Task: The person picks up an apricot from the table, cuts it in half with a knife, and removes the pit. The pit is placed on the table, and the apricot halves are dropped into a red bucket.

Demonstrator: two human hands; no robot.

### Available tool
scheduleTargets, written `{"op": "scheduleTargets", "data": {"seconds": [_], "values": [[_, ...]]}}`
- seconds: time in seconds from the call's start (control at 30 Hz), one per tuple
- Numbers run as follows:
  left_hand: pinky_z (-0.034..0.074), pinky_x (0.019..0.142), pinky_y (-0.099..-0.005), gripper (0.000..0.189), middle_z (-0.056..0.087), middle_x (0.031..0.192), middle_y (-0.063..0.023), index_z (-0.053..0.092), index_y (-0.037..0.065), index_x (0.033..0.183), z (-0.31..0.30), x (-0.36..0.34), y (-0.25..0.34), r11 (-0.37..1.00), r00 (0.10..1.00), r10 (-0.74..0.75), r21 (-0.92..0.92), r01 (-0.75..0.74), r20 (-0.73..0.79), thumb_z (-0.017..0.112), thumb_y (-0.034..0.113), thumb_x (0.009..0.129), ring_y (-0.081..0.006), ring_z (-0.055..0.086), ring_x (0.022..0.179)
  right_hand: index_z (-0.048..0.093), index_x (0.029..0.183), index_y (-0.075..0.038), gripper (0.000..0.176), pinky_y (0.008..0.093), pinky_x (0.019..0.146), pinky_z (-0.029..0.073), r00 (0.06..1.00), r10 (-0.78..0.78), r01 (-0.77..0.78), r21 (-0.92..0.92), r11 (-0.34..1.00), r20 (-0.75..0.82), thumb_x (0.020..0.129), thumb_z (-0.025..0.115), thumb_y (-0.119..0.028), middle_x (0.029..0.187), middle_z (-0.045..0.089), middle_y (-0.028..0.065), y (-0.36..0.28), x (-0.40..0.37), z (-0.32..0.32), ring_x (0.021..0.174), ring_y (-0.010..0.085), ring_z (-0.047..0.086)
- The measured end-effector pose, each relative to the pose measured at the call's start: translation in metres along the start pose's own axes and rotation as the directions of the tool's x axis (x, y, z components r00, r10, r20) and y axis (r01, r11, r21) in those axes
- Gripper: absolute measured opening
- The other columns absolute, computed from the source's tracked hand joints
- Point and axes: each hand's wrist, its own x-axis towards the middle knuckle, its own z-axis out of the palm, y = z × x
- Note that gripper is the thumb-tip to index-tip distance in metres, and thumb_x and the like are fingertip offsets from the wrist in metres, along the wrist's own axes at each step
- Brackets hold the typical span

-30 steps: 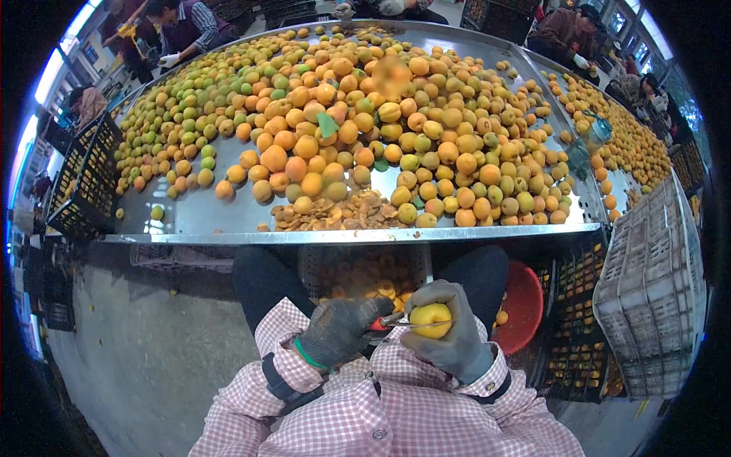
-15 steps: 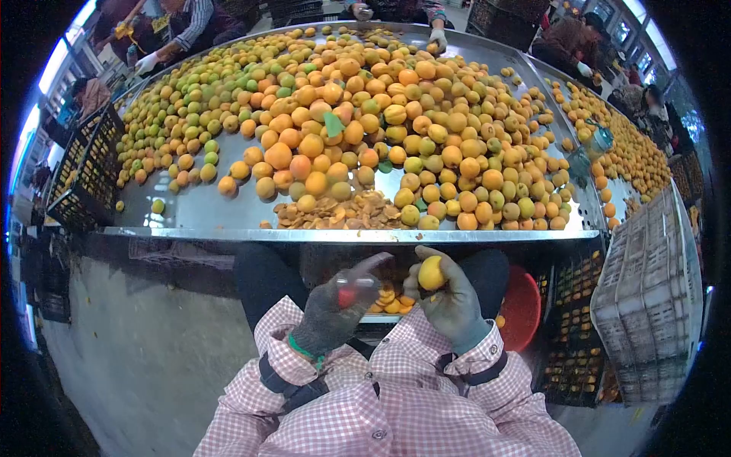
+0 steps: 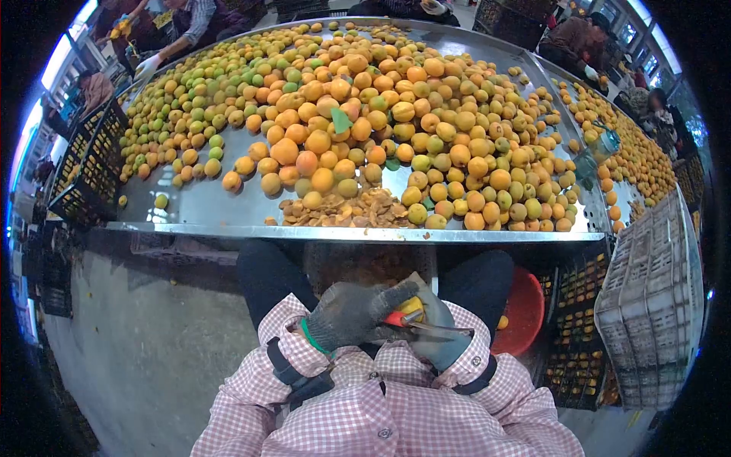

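Note:
In a dark grey glove, my left hand [image 3: 346, 314] is closed on the red handle of a small knife [image 3: 397, 318]. The thin metal blade points to the right, across the front of my other glove. My right hand [image 3: 440, 324], gloved in grey, grips a yellow apricot [image 3: 412, 306] against the knife. Both hands meet above my lap, and the fingers partly cover the fruit. How far the blade is in the flesh cannot be made out.
A metal sorting table [image 3: 251, 228] bears piled apricots [image 3: 335, 99] and a heap of brown peelings or cut pieces [image 3: 346, 209]. At right stand a red basin [image 3: 525, 312], dark crates [image 3: 575, 335] and a pale crate [image 3: 647, 297]. A black crate [image 3: 87, 164] sits left; co-workers are beyond.
My left hand has moved right with the knife, bringing it to the apricot in my right hand. The hands were apart before. A co-worker's gloved hand has withdrawn from the table's far edge.

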Motion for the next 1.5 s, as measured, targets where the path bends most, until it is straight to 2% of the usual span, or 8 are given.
{"op": "scheduleTargets", "data": {"seconds": [0.2,0.27,0.43,0.97,1.13,1.2,1.4,1.5], "values": [[0.049,0.053,-0.0379,0.068,0.06,0.079,-0.0112,0.05,0.014,0.124,-0.006,0.004,0.0,0.972,0.979,0.164,0.151,-0.182,0.125,0.069,0.051,0.07,-0.0294,0.064,0.064,0.053,0.1,-0.009,0.026,0.0332,0.079,0.052,0.968,0.022,0.001,-0.092,0.996,0.251,0.097,0.042,-0.032,0.103,0.057,0.0064,0.007,0.014,-0.05,0.09,0.0173,0.059],[0.049,0.053,-0.0377,0.065,0.062,0.083,-0.0117,0.053,0.014,0.121,-0.003,0.003,-0.001,0.991,0.989,0.125,0.037,-0.128,0.073,0.07,0.05,0.069,-0.0286,0.064,0.065,0.05,0.114,-0.005,0.037,0.0304,0.078,0.05,0.845,-0.165,0.508,-0.86,-0.05,0.509,0.095,0.046,-0.036,0.097,0.06,0.0095,0.001,0.02,-0.061,0.087,0.0204,0.061],[0.05,0.053,-0.037,0.065,0.063,0.086,-0.0125,0.055,0.014,0.119,-0.002,0.005,0.005,0.986,0.983,0.164,0.001,-0.164,-0.081,0.072,0.048,0.066,-0.0287,0.064,0.066,0.049,0.111,-0.004,0.031,0.0282,0.075,0.05,0.987,0.162,-0.163,-0.227,0.96,-0.025,0.087,0.06,-0.022,0.097,0.057,0.0079,-0.003,0.015,-0.044,0.084,0.0184,0.06],[0.05,0.07,-0.0317,0.041,0.066,0.092,-0.0102,0.06,0.003,0.109,0.0,0.024,0.031,0.656,0.823,-0.497,-0.74,0.149,-0.276,0.072,0.027,0.077,-0.0195,0.064,0.08,0.055,0.096,-0.002,0.034,0.0319,0.069,0.045,0.533,-0.748,0.531,-0.845,-0.069,0.396,0.097,0.032,-0.027,0.086,0.058,0.0115,0.012,0.0,0.037,0.077,0.0233,0.058],[0.048,0.07,-0.0298,0.025,0.059,0.087,-0.0047,0.057,0.002,0.101,0.036,0.022,-0.014,0.805,0.852,-0.37,-0.586,0.094,-0.372,0.066,0.007,0.078,-0.0159,0.057,0.078,0.05,0.092,-0.005,0.021,0.0285,0.058,0.046,0.589,-0.58,0.682,-0.731,-0.019,0.563,0.084,0.063,-0.019,0.082,0.055,0.013,-0.02,0.026,0.006,0.07,0.0195,0.056],[0.047,0.074,-0.0311,0.03,0.059,0.093,-0.0055,0.054,0.001,0.105,0.028,0.019,-0.01,0.775,0.822,-0.404,-0.628,0.075,-0.4,0.064,0.003,0.077,-0.0166,0.057,0.084,0.052,0.095,-0.006,0.035,0.0268,0.046,0.042,0.947,-0.016,0.024,-0.022,0.999,0.319,0.095,0.043,-0.04,0.074,0.056,0.013,-0.024,0.034,-0.017,0.06,0.019,0.056],[0.048,0.078,-0.0363,0.031,0.061,0.097,-0.0171,0.056,0.003,0.109,0.009,0.014,-0.027,0.292,0.762,-0.633,-0.87,0.398,0.136,0.061,0.02,0.084,-0.0304,0.061,0.091,0.053,0.105,-0.004,0.04,0.024,0.05,0.045,0.986,-0.119,0.149,-0.32,0.935,0.114,0.098,0.034,-0.038,0.084,0.06,0.013,-0.024,0.016,0.0,0.064,0.0167,0.056],[0.049,0.076,-0.0374,0.038,0.063,0.095,-0.0171,0.056,0.007,0.111,0.007,0.009,-0.036,0.761,0.837,-0.546,-0.435,0.481,-0.03,0.063,0.03,0.083,-0.0308,0.062,0.088,0.053,0.11,-0.003,0.032,0.0257,0.062,0.05,0.961,-0.245,0.274,-0.577,0.77,0.13,0.097,0.04,-0.03,0.094,0.06,0.0119,-0.028,0.018,-0.033,0.075,0.0168,0.058]]}}
